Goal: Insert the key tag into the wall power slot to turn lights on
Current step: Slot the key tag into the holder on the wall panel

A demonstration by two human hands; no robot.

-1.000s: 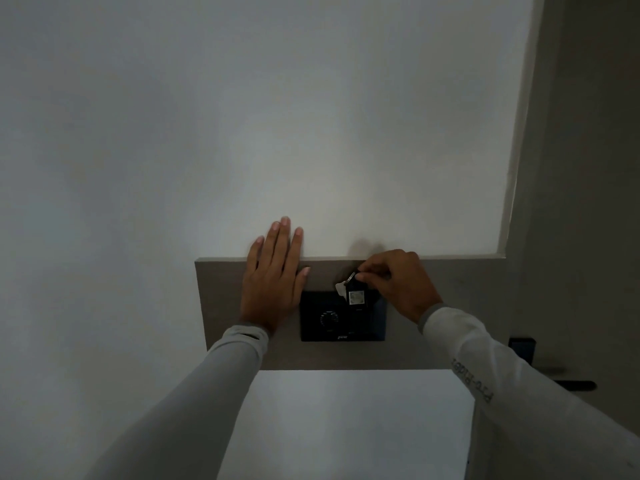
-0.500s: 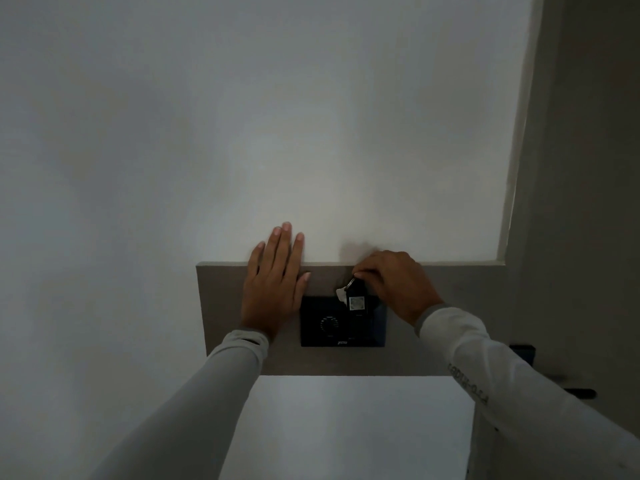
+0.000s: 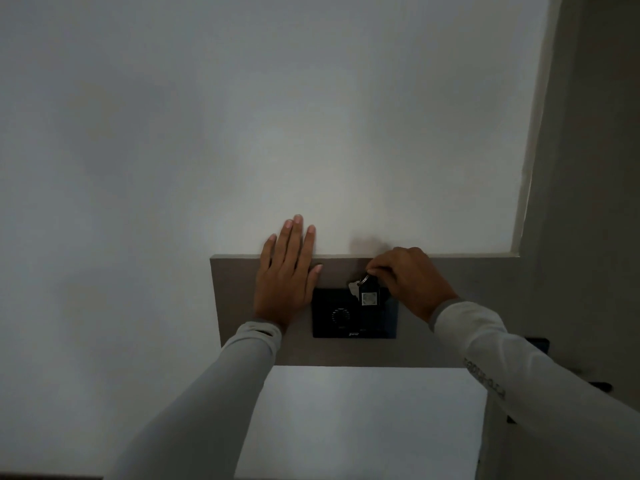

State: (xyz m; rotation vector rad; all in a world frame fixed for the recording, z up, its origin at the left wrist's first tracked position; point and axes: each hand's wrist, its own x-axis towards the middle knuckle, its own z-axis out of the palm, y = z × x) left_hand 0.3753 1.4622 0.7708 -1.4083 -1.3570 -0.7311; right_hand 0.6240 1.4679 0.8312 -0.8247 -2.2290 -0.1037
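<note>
A black wall power unit (image 3: pixel 346 320) with a round dial is set in a grey-brown panel (image 3: pixel 235 306) on the dim white wall. A black key tag (image 3: pixel 369 295) with a small pale label stands upright at the unit's top right part, with a silver key (image 3: pixel 354 287) hanging on its left. My right hand (image 3: pixel 410 280) pinches the top of the tag from the right. My left hand (image 3: pixel 287 277) lies flat on the panel and wall, just left of the unit, holding nothing.
A door frame (image 3: pixel 530 150) runs down the right side, with a dark door handle (image 3: pixel 601 386) and a dark lock plate (image 3: pixel 538 344) low at the right. The room is dark. White wall fills the left and top.
My right hand has pushed the key tag slightly downward against the black unit. My left hand stays flat in the same place.
</note>
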